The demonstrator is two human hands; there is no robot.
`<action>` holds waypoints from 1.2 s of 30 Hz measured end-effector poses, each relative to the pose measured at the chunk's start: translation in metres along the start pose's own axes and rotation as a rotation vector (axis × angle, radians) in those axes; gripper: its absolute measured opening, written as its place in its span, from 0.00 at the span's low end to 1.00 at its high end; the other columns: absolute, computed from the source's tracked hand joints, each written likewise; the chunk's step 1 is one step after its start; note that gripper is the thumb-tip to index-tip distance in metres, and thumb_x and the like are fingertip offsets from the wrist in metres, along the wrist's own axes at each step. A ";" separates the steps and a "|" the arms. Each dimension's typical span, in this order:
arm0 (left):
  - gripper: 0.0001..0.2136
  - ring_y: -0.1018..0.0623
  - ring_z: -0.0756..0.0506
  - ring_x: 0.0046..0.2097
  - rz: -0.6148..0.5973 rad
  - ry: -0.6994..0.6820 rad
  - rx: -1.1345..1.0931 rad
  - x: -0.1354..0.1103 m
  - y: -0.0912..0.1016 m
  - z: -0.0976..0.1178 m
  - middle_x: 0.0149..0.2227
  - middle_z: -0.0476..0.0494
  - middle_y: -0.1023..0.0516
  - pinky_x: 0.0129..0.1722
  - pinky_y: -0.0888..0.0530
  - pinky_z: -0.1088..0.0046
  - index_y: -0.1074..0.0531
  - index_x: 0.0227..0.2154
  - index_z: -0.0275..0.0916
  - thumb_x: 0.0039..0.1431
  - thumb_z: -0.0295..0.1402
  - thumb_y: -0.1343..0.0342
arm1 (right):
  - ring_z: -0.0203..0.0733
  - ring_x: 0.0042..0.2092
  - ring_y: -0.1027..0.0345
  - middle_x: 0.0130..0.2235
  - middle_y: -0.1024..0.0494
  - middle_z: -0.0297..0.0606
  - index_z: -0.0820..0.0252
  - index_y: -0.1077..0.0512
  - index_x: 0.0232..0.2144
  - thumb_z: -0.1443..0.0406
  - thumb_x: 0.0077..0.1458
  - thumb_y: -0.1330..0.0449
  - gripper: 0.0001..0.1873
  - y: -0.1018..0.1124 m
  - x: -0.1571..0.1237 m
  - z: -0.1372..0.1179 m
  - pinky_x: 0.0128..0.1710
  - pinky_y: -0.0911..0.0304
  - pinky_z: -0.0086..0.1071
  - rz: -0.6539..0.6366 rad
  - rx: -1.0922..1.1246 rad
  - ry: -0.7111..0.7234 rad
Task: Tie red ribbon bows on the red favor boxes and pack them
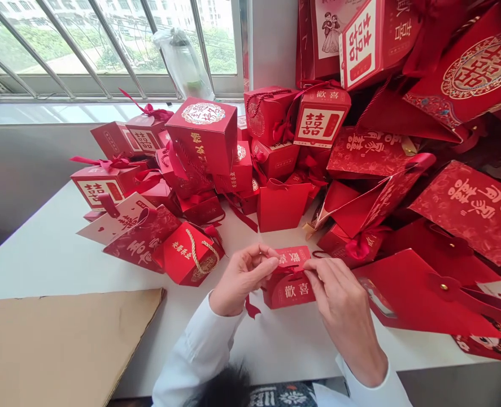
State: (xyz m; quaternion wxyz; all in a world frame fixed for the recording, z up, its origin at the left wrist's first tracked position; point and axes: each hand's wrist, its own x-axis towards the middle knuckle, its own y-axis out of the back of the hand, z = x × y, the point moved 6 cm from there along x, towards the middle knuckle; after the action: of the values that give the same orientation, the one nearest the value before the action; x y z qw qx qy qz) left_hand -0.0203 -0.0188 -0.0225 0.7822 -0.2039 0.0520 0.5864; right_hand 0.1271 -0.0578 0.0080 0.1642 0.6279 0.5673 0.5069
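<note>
A small red gift box (290,289) with pale Chinese characters stands on the white table (275,353) in front of me. Across its top runs a dark red ribbon (253,308), one end of which hangs down at the box's left side. My left hand (245,277) is at the upper left of the box, thumb and forefinger pinched on the ribbon. On the other side, my right hand (339,302) pinches the ribbon near the box's upper right edge. The ribbon between my fingertips is partly hidden.
Many red gift boxes (201,133) and bags (470,209) are heaped behind and to the right. A red box with a gold cord (191,254) stands at the left. Brown cardboard (64,345) lies at lower left. A plastic-wrapped bottle (184,62) stands by the barred window (106,45).
</note>
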 end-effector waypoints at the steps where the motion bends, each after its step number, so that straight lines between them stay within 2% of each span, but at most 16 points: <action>1: 0.16 0.45 0.59 0.19 0.008 -0.008 0.003 -0.001 0.002 0.000 0.19 0.57 0.39 0.17 0.49 0.83 0.33 0.29 0.36 0.49 0.44 0.38 | 0.43 0.38 0.35 0.34 0.28 0.38 0.60 0.34 0.36 0.72 0.63 0.50 0.07 0.001 0.000 0.000 0.40 0.39 0.36 0.009 0.004 0.007; 4: 0.14 0.41 0.58 0.20 0.064 -0.069 0.061 -0.003 0.010 -0.001 0.19 0.56 0.36 0.19 0.44 0.82 0.31 0.30 0.35 0.50 0.41 0.38 | 0.44 0.40 0.35 0.36 0.27 0.39 0.60 0.33 0.38 0.73 0.62 0.50 0.07 0.002 -0.001 -0.001 0.42 0.39 0.38 0.026 -0.041 0.043; 8: 0.12 0.37 0.56 0.23 0.146 -0.095 0.151 -0.003 0.022 -0.008 0.19 0.54 0.34 0.23 0.40 0.81 0.30 0.30 0.34 0.52 0.39 0.39 | 0.46 0.43 0.36 0.37 0.28 0.41 0.61 0.32 0.41 0.75 0.61 0.50 0.10 -0.001 -0.003 -0.003 0.44 0.40 0.39 -0.022 -0.121 0.078; 12: 0.13 0.36 0.56 0.22 0.119 -0.056 0.100 -0.006 0.025 -0.013 0.18 0.56 0.35 0.23 0.39 0.81 0.31 0.29 0.34 0.51 0.40 0.39 | 0.46 0.42 0.36 0.37 0.28 0.41 0.59 0.32 0.44 0.73 0.62 0.51 0.12 0.004 -0.007 -0.004 0.43 0.40 0.38 -0.027 -0.108 0.060; 17: 0.15 0.37 0.57 0.19 0.114 -0.014 0.019 -0.006 0.027 -0.021 0.17 0.57 0.36 0.20 0.40 0.82 0.33 0.28 0.35 0.49 0.42 0.38 | 0.44 0.39 0.36 0.35 0.28 0.40 0.59 0.31 0.40 0.70 0.64 0.52 0.10 0.002 -0.009 0.001 0.40 0.39 0.36 -0.086 -0.044 -0.018; 20: 0.15 0.36 0.56 0.20 0.106 -0.003 0.062 -0.007 0.028 -0.022 0.18 0.57 0.37 0.20 0.38 0.82 0.34 0.29 0.36 0.52 0.44 0.41 | 0.43 0.38 0.36 0.34 0.28 0.38 0.58 0.31 0.39 0.69 0.64 0.51 0.09 0.003 -0.009 0.003 0.39 0.40 0.35 -0.063 -0.011 -0.028; 23: 0.13 0.33 0.54 0.23 0.062 -0.064 0.287 -0.016 0.026 -0.012 0.24 0.53 0.33 0.23 0.34 0.79 0.33 0.35 0.37 0.57 0.44 0.46 | 0.41 0.38 0.35 0.35 0.27 0.35 0.57 0.32 0.37 0.67 0.64 0.50 0.07 0.004 -0.010 0.005 0.38 0.41 0.33 -0.065 0.032 -0.073; 25: 0.14 0.30 0.52 0.28 0.019 -0.141 0.527 -0.024 0.021 -0.002 0.32 0.49 0.30 0.26 0.30 0.77 0.33 0.39 0.39 0.55 0.42 0.42 | 0.40 0.38 0.34 0.34 0.26 0.33 0.55 0.32 0.35 0.66 0.63 0.49 0.06 0.003 -0.011 0.007 0.37 0.41 0.31 -0.084 0.067 -0.125; 27: 0.15 0.28 0.49 0.34 0.008 -0.228 0.767 -0.032 0.016 0.005 0.38 0.46 0.30 0.31 0.28 0.74 0.34 0.39 0.40 0.52 0.38 0.39 | 0.39 0.37 0.32 0.35 0.25 0.31 0.54 0.32 0.35 0.65 0.63 0.48 0.06 0.002 -0.012 0.009 0.35 0.41 0.30 -0.111 0.105 -0.178; 29: 0.11 0.27 0.47 0.38 0.037 -0.305 0.970 -0.037 0.012 0.009 0.40 0.45 0.30 0.35 0.27 0.72 0.36 0.39 0.40 0.54 0.31 0.42 | 0.37 0.35 0.31 0.35 0.25 0.30 0.53 0.32 0.35 0.63 0.62 0.47 0.05 0.000 -0.014 0.011 0.32 0.41 0.29 -0.142 0.132 -0.228; 32: 0.09 0.26 0.46 0.37 0.110 -0.404 1.202 -0.040 0.008 0.011 0.40 0.43 0.31 0.34 0.27 0.70 0.36 0.41 0.40 0.59 0.23 0.53 | 0.37 0.32 0.31 0.33 0.24 0.29 0.53 0.31 0.33 0.61 0.61 0.46 0.06 -0.002 -0.016 0.012 0.30 0.42 0.29 -0.194 0.128 -0.276; 36: 0.10 0.27 0.51 0.29 0.121 -0.550 1.306 -0.040 0.001 0.016 0.41 0.43 0.31 0.30 0.29 0.73 0.32 0.42 0.40 0.64 0.27 0.58 | 0.39 0.30 0.31 0.30 0.24 0.28 0.53 0.30 0.31 0.61 0.60 0.46 0.07 -0.005 -0.017 0.013 0.29 0.43 0.30 -0.258 0.072 -0.315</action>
State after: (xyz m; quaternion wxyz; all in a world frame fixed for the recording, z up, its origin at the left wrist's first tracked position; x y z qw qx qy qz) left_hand -0.0362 -0.0481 0.0041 0.6955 0.4652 0.2046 0.5079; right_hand 0.1376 -0.0666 -0.0097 0.2920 0.6272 0.6279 0.3565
